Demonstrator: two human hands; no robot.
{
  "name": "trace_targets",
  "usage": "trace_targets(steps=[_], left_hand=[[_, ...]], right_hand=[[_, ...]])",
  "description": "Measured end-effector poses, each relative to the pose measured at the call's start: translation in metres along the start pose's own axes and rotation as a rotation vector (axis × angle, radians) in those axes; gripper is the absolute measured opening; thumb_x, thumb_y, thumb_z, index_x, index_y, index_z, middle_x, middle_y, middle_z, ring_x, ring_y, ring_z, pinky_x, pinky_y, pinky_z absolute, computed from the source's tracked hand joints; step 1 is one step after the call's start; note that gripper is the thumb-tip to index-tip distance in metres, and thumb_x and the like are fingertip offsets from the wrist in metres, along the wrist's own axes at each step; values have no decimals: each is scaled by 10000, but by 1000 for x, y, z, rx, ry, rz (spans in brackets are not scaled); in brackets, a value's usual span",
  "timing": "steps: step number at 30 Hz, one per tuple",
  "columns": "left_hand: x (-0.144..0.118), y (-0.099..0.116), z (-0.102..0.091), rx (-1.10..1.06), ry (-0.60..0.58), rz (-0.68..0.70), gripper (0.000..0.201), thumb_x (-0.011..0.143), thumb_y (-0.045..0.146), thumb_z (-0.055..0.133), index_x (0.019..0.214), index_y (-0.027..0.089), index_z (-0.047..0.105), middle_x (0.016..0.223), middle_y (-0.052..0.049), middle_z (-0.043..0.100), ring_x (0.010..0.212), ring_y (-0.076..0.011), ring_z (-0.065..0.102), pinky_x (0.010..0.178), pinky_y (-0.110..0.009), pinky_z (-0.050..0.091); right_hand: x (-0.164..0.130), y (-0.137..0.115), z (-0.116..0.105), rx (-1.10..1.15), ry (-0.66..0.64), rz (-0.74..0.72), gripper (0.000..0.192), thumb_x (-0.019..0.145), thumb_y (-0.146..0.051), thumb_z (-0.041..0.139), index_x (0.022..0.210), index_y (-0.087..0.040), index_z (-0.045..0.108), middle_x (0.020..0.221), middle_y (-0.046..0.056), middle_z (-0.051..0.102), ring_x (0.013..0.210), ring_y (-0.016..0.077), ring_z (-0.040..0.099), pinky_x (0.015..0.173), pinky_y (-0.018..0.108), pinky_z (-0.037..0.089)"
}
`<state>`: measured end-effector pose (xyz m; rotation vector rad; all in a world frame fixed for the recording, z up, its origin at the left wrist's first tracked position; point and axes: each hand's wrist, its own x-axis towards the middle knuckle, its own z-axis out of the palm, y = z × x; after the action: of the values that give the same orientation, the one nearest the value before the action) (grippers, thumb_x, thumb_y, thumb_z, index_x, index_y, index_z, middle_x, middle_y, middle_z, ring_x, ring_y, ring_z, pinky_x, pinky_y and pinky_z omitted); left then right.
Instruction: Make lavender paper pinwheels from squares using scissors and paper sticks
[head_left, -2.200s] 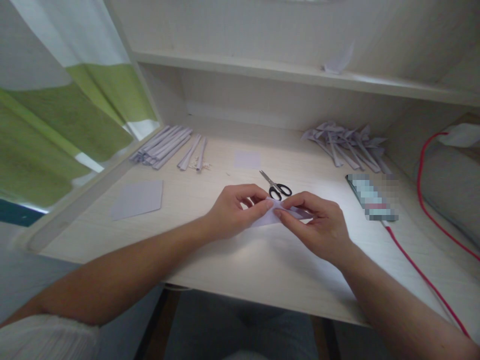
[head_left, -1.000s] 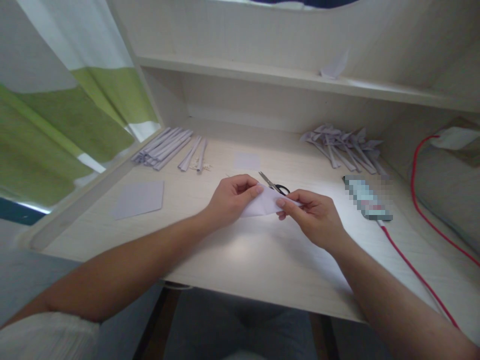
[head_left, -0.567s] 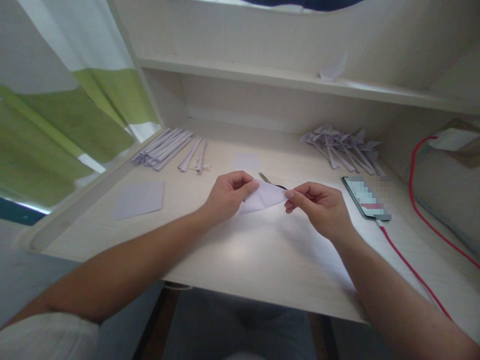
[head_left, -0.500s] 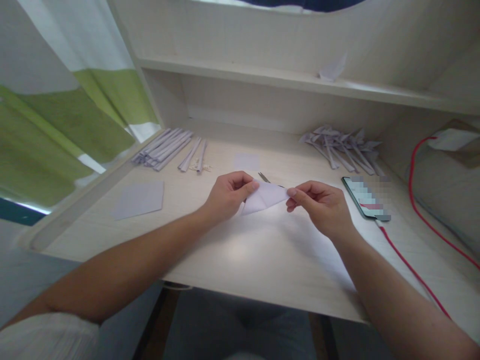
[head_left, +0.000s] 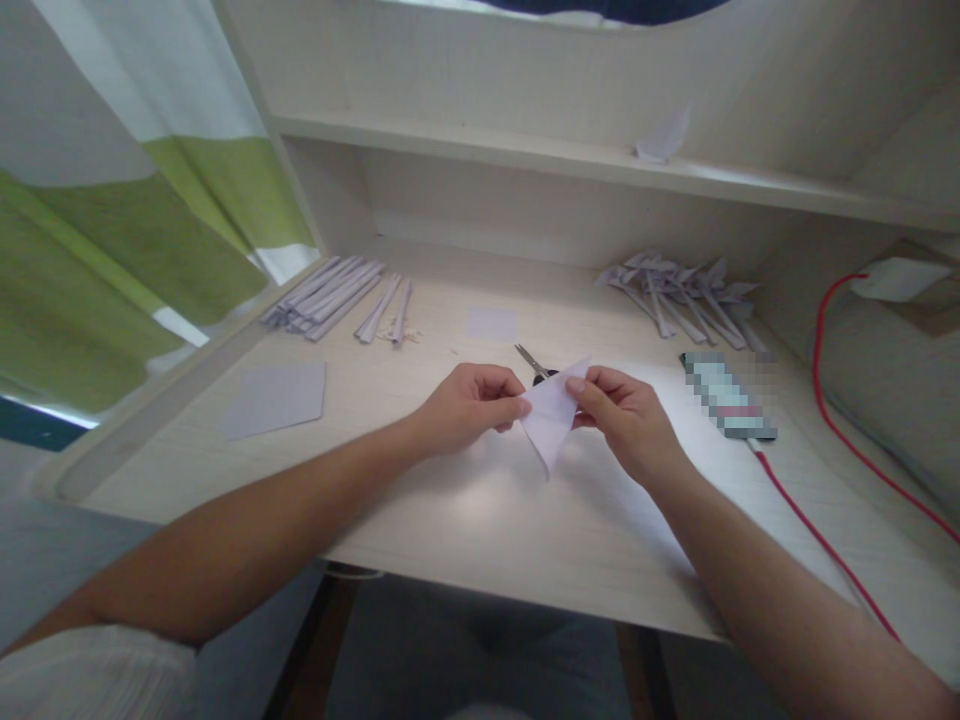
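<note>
Between my two hands is a folded sheet of white paper (head_left: pixel 553 415), roughly a triangle with one point hanging down and another pointing up to the right. My left hand (head_left: pixel 480 405) pinches its left corner between thumb and fingers. My right hand (head_left: pixel 622 410) grips the right side, thumb on top and fingers behind. The paper is held above the desk. Just behind it lie scissors (head_left: pixel 529 358), their handles partly hidden by the paper.
Flat paper squares lie at the left (head_left: pixel 279 398) and back middle (head_left: pixel 491 322). Rolled paper sticks (head_left: pixel 330 298) lie at the back left, paper pinwheels (head_left: pixel 679 290) at the back right. A phone (head_left: pixel 727 398) with a red cable (head_left: pixel 817 540) is on the right. A shelf (head_left: pixel 465 145) overhangs the back.
The folded paper has been turned, so a point now hangs downward. My left hand has shifted right and slightly down, nearer my right hand. More of the scissors shows.
</note>
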<state>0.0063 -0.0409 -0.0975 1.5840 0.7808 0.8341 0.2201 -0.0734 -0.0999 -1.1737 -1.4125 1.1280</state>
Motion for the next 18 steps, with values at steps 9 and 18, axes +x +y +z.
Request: trace_targets(steps=[9,18], left_hand=[[3,-4,-4,1,152,57,212,780,309,697,648,154,637,568,9,593,549,-100,533,555,-226,453],[7,-6,-5,-103,274,32,222,750,332,713,652,162,610,542,20,581,510,-94,509,540,-232,428]], right_hand=[[-5,-5,6,-31,-276,110,344,868,-472,662,759,-150,714,711,45,705,655,142,640,681,295,531],[-4,-3,4,-21,-239,122,317,837,-459,710,758,-152,705,762,57,733,669,153,681,707,314,558]])
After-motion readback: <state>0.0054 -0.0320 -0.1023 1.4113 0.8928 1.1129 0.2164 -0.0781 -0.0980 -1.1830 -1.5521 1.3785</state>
